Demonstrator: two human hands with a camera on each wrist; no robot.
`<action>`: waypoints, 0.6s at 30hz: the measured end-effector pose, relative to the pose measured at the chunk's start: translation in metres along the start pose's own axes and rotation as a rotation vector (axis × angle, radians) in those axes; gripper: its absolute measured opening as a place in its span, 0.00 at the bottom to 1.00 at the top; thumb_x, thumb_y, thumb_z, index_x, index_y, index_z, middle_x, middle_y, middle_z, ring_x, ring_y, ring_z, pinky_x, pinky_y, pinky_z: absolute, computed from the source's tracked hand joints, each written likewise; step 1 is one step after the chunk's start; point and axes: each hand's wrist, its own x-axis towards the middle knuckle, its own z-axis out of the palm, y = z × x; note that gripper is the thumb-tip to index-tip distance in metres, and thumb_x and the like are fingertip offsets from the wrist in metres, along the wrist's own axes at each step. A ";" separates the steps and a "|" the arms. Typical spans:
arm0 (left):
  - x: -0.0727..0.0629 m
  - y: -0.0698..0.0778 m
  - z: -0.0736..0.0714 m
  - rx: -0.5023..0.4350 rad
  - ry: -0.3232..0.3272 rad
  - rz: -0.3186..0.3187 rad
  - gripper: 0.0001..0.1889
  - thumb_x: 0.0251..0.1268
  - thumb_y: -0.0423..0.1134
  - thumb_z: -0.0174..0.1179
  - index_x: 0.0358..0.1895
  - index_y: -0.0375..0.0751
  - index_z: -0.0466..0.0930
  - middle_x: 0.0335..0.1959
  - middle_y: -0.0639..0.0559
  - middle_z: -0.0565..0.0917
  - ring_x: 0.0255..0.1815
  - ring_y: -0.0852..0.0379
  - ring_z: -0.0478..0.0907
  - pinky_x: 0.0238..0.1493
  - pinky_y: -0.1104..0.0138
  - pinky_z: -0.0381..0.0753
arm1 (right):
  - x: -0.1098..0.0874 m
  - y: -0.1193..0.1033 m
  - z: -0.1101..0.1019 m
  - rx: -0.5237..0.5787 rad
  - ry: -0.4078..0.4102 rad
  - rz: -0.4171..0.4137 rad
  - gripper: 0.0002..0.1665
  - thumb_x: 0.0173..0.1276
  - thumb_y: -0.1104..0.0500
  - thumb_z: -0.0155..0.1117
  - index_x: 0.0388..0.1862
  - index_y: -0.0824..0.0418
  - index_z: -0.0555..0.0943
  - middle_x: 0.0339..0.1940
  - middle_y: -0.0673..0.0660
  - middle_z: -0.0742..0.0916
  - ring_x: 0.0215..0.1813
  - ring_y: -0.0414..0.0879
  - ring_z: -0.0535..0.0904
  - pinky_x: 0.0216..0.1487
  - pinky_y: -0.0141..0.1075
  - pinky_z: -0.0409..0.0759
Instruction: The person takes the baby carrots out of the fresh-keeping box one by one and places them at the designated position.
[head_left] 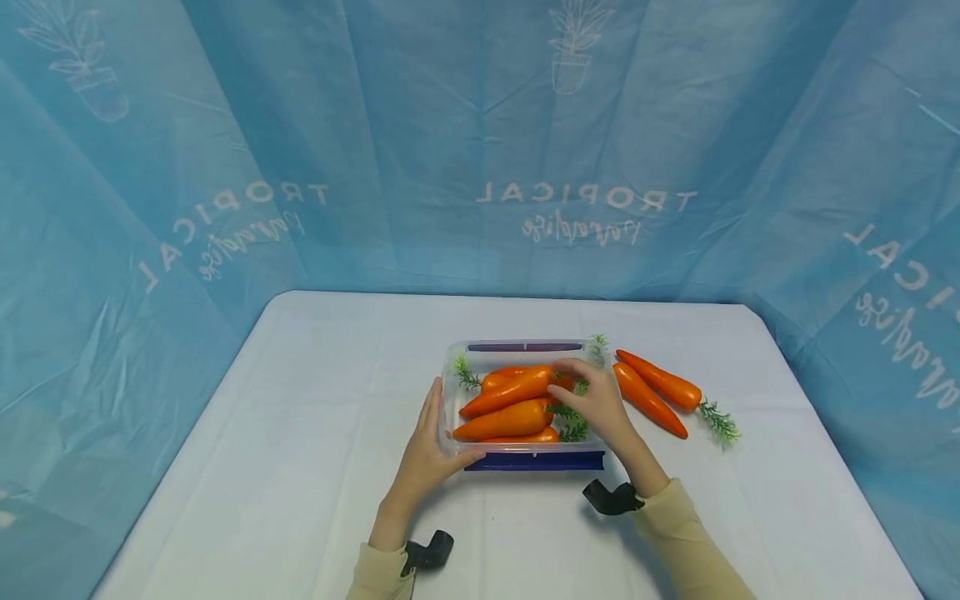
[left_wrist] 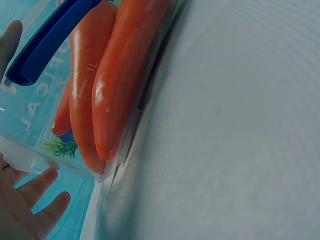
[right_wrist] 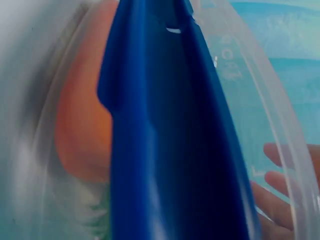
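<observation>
A clear plastic box (head_left: 453,392) with blue clips holds several orange carrots (head_left: 501,421) with feathery green tops. Around the box's near left corner rests my left hand (head_left: 432,446), thumb along the front rim. Its fingers (left_wrist: 37,187) lie spread and straight by the side wall. My right hand (head_left: 596,400) hovers over the box's right part, thumb and forefinger apart at the thick end of the upper carrot (head_left: 510,392). In the right wrist view, its fingers (right_wrist: 277,155) show past the clear wall with no carrot between them; the blue clip (right_wrist: 175,125) hides much of the box.
Right of the box, two more carrots (head_left: 663,379) lie on the white-covered table (head_left: 360,367), one with its green top (head_left: 718,423) pointing to the near right. A blue printed curtain (head_left: 420,150) hangs behind and at both sides. Each wrist wears a black camera mount (head_left: 429,552).
</observation>
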 end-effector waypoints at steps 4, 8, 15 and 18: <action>0.000 -0.001 0.000 0.006 -0.001 0.004 0.61 0.44 0.60 0.71 0.77 0.60 0.35 0.79 0.55 0.45 0.79 0.47 0.47 0.71 0.42 0.54 | 0.001 -0.001 0.006 -0.005 -0.104 -0.032 0.21 0.60 0.60 0.70 0.52 0.65 0.80 0.49 0.63 0.86 0.51 0.57 0.82 0.54 0.54 0.81; 0.001 0.000 -0.001 0.003 -0.005 0.004 0.61 0.44 0.60 0.71 0.77 0.60 0.35 0.79 0.55 0.45 0.79 0.47 0.48 0.72 0.43 0.54 | 0.001 -0.001 0.009 -0.072 -0.205 -0.036 0.22 0.59 0.58 0.71 0.52 0.63 0.81 0.49 0.61 0.86 0.52 0.55 0.82 0.56 0.52 0.80; 0.000 0.001 -0.001 0.005 -0.015 0.002 0.61 0.44 0.59 0.72 0.77 0.59 0.35 0.79 0.55 0.44 0.79 0.47 0.47 0.72 0.43 0.54 | -0.001 0.001 0.008 -0.128 -0.317 -0.059 0.24 0.59 0.53 0.70 0.53 0.59 0.81 0.51 0.56 0.86 0.53 0.51 0.81 0.57 0.48 0.80; 0.000 0.001 -0.001 -0.005 -0.012 0.004 0.61 0.44 0.59 0.72 0.77 0.58 0.35 0.79 0.55 0.44 0.79 0.46 0.48 0.72 0.43 0.55 | -0.002 0.001 0.008 -0.138 -0.345 -0.068 0.25 0.59 0.53 0.71 0.54 0.59 0.80 0.52 0.55 0.86 0.54 0.51 0.80 0.59 0.48 0.79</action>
